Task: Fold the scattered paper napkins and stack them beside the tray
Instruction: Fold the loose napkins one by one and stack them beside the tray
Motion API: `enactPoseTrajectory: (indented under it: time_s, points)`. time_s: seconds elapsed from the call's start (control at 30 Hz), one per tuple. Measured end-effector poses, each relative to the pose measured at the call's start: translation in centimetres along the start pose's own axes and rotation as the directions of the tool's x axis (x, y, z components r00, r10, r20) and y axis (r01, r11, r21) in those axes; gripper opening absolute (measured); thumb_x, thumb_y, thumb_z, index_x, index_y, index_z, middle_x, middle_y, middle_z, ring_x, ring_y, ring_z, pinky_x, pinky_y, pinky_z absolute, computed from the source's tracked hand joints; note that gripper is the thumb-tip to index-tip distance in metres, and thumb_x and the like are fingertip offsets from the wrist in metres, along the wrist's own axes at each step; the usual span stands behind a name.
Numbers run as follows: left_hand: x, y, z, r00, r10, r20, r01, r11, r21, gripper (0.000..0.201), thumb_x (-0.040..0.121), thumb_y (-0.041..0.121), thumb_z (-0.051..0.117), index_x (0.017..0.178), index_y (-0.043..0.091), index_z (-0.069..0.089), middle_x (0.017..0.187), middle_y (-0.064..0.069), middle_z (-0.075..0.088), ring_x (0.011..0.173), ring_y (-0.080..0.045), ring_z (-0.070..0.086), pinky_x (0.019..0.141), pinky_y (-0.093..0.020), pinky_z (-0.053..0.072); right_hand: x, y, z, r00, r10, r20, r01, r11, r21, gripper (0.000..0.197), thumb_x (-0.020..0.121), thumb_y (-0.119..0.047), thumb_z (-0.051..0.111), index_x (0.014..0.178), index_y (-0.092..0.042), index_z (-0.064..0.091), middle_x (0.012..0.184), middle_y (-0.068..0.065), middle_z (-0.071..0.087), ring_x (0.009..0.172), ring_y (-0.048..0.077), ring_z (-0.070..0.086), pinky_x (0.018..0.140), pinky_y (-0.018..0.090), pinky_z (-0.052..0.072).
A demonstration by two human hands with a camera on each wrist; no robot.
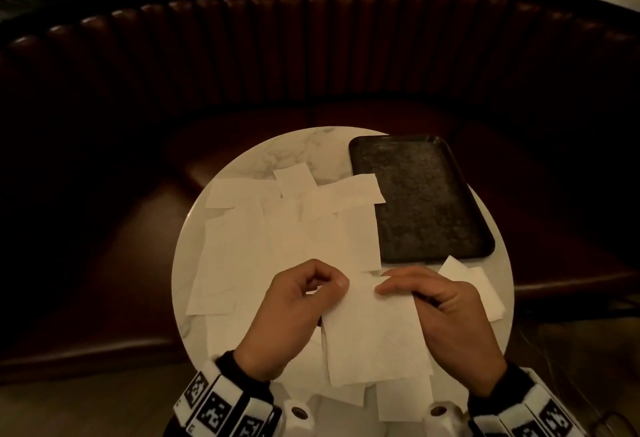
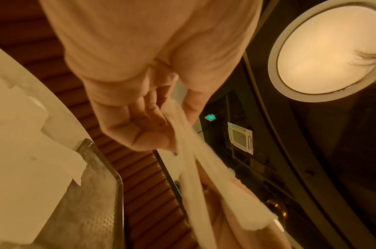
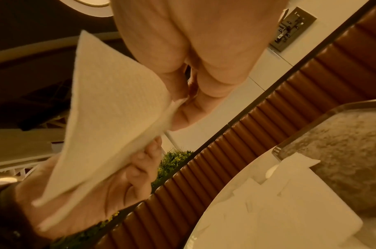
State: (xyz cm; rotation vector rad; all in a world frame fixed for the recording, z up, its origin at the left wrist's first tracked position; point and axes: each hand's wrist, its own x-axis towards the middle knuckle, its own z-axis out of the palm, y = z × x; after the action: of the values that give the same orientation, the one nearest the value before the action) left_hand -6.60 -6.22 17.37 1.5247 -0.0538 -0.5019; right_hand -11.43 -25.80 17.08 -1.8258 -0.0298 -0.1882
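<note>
I pinch a white square paper napkin (image 1: 374, 329) at its far edge with my left hand (image 1: 294, 315) and right hand (image 1: 446, 319), lifted above the round marble table (image 1: 311, 149). More loose white napkins (image 1: 277, 239) lie scattered left of the dark rectangular tray (image 1: 422, 201); folded napkins (image 1: 481, 284) sit just near its near edge.

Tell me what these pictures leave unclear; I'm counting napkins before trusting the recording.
- Loose napkins on the round table, head view: overlapping sheets hide each other's edges, so no count.
- Folded stack beside the tray: right hand covers part; layers unclear.
- Held napkin: blurred in the left wrist view; fold state uncertain.
- Left hand: fingertips hidden behind the napkin, head view.
</note>
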Motion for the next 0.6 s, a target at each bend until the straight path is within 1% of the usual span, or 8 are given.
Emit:
enactPoseTrajectory:
  time_s: [0.13, 0.2, 0.27, 0.33, 0.4, 0.43, 0.53, 0.6]
  points:
    - [0.1, -0.1, -0.1, 0.998, 0.066, -0.002, -0.065, 0.995, 0.077, 0.010, 0.092, 0.008, 0.063, 0.085, 0.007, 0.070, 0.077, 0.002, 0.068, 0.071, -0.012, 0.061, 0.064, -0.027, 0.048, 0.0, 0.2, -1.0, 0.997, -0.002, 0.082, 0.004, 1.000, -0.023, 0.055, 0.077, 0.021, 0.055, 0.083, -0.029, 0.077, 0.106, -0.015, 0.069, 0.104, 0.008, 0.064, 0.086, 0.025, 0.054]
    - [0.1, 0.1, -0.2, 0.995, 0.105, -0.004, -0.103, 0.987, 0.121, 0.010, 0.092, 0.009, 0.063, 0.086, 0.008, 0.071, 0.080, 0.002, 0.071, 0.071, -0.011, 0.064, 0.063, -0.023, 0.049, 0.3, -0.1, -2.0, 0.979, 0.069, 0.190, -0.078, 0.996, 0.040, 0.057, 0.063, 0.011, 0.048, 0.097, -0.027, 0.074, 0.118, -0.009, 0.066, 0.113, 0.013, 0.060, 0.089, 0.037, 0.055]
    - [0.1, 0.1, -0.3, 0.990, 0.140, -0.001, -0.137, 0.971, 0.197, 0.007, 0.091, 0.016, 0.067, 0.086, 0.017, 0.072, 0.086, 0.002, 0.074, 0.075, -0.021, 0.067, 0.068, -0.032, 0.054, 1.1, -0.9, -2.7, 0.935, 0.144, 0.323, -0.191, 0.974, 0.118, 0.056, 0.060, -0.008, 0.052, 0.112, -0.025, 0.066, 0.118, 0.000, 0.066, 0.112, 0.020, 0.061, 0.090, 0.042, 0.055]
    - [0.2, 0.0, -0.3, 0.983, 0.180, 0.014, -0.176, 0.935, 0.309, 0.004, 0.088, 0.030, 0.068, 0.086, 0.028, 0.072, 0.085, 0.004, 0.073, 0.078, -0.029, 0.067, 0.074, -0.044, 0.056, 2.0, -1.6, -2.4, 0.902, 0.194, 0.385, -0.235, 0.970, 0.062, 0.047, 0.069, -0.034, 0.057, 0.115, -0.026, 0.064, 0.111, -0.002, 0.069, 0.107, 0.015, 0.063, 0.090, 0.035, 0.054]
    - [0.2, -0.2, 0.0, 0.975, 0.220, 0.032, -0.214, 0.891, 0.400, 0.004, 0.087, 0.034, 0.068, 0.086, 0.032, 0.071, 0.081, 0.008, 0.072, 0.072, -0.023, 0.065, 0.073, -0.045, 0.054, 2.7, -2.1, -1.2, 0.909, 0.225, 0.351, -0.176, 0.970, -0.166, 0.040, 0.075, -0.054, 0.060, 0.105, -0.029, 0.069, 0.099, -0.012, 0.072, 0.097, 0.004, 0.066, 0.088, 0.028, 0.055]
    - [0.2, -0.2, 0.1, 0.970, 0.239, 0.036, -0.231, 0.873, 0.430, 0.004, 0.088, 0.033, 0.068, 0.086, 0.032, 0.071, 0.078, 0.011, 0.072, 0.067, -0.018, 0.063, 0.070, -0.041, 0.054, 3.0, -2.1, -0.5, 0.916, 0.224, 0.332, -0.135, 0.953, -0.271, 0.038, 0.076, -0.058, 0.062, 0.099, -0.029, 0.072, 0.093, -0.016, 0.073, 0.091, 0.001, 0.067, 0.086, 0.030, 0.055]
    - [0.4, -0.1, 0.0, 0.965, 0.262, 0.024, -0.241, 0.843, 0.480, 0.006, 0.088, 0.031, 0.069, 0.083, 0.032, 0.071, 0.070, 0.015, 0.069, 0.059, -0.009, 0.057, 0.063, -0.031, 0.050, 3.2, -1.6, 0.8, 0.941, 0.191, 0.278, -0.103, 0.948, -0.301, 0.030, 0.079, -0.052, 0.065, 0.090, -0.027, 0.077, 0.083, -0.015, 0.074, 0.082, 0.001, 0.068, 0.081, 0.033, 0.055]
    - [0.6, -0.2, -0.4, 0.974, 0.226, 0.000, -0.202, 0.869, 0.453, 0.008, 0.088, 0.027, 0.070, 0.082, 0.031, 0.072, 0.076, 0.012, 0.072, 0.067, -0.016, 0.064, 0.070, -0.040, 0.054, 2.9, -0.9, 0.6, 0.955, 0.202, 0.215, -0.145, 0.956, -0.256, 0.016, 0.082, -0.037, 0.069, 0.086, -0.025, 0.078, 0.080, -0.016, 0.074, 0.080, -0.001, 0.068, 0.079, 0.027, 0.055]
